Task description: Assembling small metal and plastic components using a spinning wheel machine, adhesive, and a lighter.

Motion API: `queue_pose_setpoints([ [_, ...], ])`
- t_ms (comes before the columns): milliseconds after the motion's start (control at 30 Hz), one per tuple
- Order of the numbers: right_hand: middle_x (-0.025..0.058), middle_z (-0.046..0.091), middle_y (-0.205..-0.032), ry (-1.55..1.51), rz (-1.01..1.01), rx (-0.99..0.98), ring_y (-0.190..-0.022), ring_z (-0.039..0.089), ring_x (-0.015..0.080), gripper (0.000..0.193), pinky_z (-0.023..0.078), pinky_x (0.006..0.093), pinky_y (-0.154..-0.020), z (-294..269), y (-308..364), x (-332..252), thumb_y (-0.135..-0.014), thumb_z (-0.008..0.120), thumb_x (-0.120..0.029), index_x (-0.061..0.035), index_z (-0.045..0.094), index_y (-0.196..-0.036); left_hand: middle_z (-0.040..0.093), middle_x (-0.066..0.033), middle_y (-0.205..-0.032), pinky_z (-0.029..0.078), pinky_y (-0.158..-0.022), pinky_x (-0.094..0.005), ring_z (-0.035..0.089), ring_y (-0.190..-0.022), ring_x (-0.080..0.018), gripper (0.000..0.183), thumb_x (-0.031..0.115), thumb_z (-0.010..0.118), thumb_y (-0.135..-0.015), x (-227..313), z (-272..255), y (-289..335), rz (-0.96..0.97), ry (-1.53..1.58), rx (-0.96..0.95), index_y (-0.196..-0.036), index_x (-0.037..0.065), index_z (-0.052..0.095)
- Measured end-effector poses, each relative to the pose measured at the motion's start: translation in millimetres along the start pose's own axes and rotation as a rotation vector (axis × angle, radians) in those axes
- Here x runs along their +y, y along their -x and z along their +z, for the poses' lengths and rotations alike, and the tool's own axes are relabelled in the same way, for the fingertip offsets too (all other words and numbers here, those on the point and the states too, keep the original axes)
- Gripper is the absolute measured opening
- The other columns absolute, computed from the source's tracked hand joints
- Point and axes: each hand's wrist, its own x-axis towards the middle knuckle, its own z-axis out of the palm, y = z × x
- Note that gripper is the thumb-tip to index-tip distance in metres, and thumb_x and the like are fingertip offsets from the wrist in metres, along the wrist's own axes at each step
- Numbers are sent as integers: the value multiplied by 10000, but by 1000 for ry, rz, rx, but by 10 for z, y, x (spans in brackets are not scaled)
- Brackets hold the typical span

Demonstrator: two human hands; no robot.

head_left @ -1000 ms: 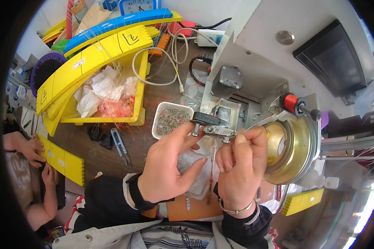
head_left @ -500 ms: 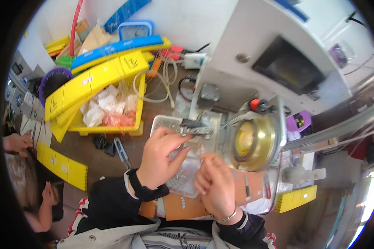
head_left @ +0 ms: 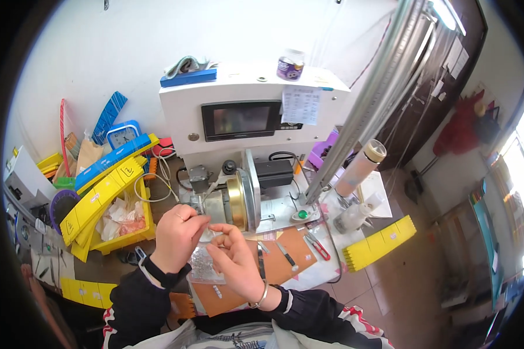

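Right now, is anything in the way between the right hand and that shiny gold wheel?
Nothing visible stands between the right hand and the gold wheel. The left hand is off to the left, out of that path, though one view can't show depth.

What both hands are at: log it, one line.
left hand: fingers bent | right hand: fingertips beside left's | held: cannot tell | nearby: clear tray, brown board | beyond: brass-coloured wheel
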Motion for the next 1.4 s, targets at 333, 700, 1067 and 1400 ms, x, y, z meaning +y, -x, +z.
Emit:
queue_pose_setpoints([
  [333, 89, 588, -1220, 817, -767, 553, -701, 570, 42, 520, 457, 192, -642, -1170, 333, -1052, -870, 649, 68, 24, 476, -1358, 590, -53, -763, 497, -628, -389, 613, -719, -276, 93, 124, 742, -749, 169, -375, 216, 189, 89, -449, -816, 100, 681],
  [700, 87, 668, -671, 981, -532, 639, -544, 637, 125, 188, 501, 218, -530, -1600, 416, -2047, -922, 608, 29, 69, 657, -1100, 670, -31, -791, 498, -617, -344, 631, -701, -230, 201, 127, 827, -727, 465, -516, -358, 155, 431, -430, -910, 96, 749],
  [1067, 187, 729, -838, -145, -115, 116, -680, 719, 241, 153, 612, 333, -643, -1217, 332, -1366, -980, 613, -47, 76, 668, -1053, 625, -143, -1307, 446, -705, -239, 637, -792, -120, 715, 196, 894, -716, 940, 133, -937, -503, 1305, -490, -1322, -26, 587],
  [1400, 192, 722, -850, -295, -133, 75, -687, 714, 244, 158, 617, 346, -665, -1283, 390, -1283, -988, 596, -46, 72, 645, -1081, 732, -78, -809, 476, -554, -265, 639, -608, -130, 201, 55, 815, -777, 1014, 165, -847, -301, 1004, -526, -970, 29, 767],
])
